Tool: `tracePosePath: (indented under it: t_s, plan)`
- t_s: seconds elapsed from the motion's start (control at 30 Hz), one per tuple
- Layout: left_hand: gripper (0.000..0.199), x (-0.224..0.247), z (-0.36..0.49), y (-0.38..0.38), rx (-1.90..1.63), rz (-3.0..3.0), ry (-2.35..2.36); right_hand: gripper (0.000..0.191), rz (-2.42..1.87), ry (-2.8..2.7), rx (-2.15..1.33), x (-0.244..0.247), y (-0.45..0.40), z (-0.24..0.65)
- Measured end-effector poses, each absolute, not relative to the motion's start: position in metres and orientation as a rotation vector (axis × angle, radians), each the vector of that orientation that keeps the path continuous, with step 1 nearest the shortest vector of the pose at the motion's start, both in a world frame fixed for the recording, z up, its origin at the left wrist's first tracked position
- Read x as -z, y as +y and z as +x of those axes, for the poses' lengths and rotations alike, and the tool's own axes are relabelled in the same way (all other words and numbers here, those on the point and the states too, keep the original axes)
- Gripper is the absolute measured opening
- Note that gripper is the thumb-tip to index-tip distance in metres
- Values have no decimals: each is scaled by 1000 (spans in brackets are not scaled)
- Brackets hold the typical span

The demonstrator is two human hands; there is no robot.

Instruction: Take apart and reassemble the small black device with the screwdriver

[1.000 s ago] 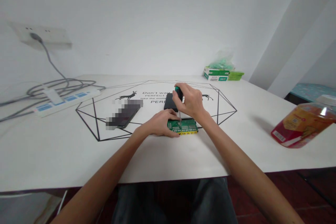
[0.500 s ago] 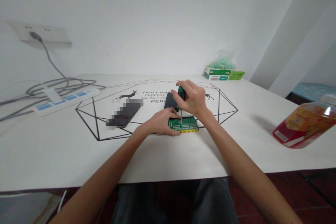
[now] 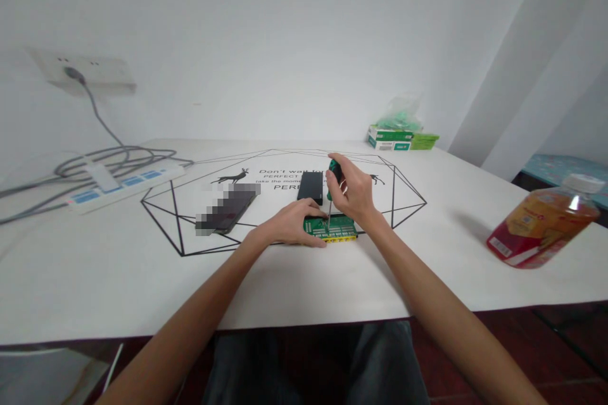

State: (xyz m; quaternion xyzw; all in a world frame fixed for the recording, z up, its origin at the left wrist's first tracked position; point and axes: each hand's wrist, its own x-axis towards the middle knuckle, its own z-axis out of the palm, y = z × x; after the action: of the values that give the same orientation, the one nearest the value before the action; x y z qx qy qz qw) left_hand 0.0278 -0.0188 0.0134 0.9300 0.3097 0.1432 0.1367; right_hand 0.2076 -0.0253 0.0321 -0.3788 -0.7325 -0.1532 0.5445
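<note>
Working from far off, I have the left hand (image 3: 295, 221) gripping the left end of the green board (image 3: 342, 226), which lies longways left to right on the surface (image 3: 304, 291), while the right hand (image 3: 355, 191), fingers curled round the screwdriver (image 3: 335, 170), points it down at the board from above.

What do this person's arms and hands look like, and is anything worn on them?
The left hand and right hand are bare, with no gloves, and no watch shows at either wrist. The left forearm and right forearm are slender and uncovered; no sleeve shows.
</note>
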Motion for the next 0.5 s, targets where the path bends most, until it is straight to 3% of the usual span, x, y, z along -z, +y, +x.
tracePosePath:
  t_s: [0.5]
  plan:
    - [59,-8,26,-14,-462,2662,864,39,-941,-1734,500,-32,-32,200]
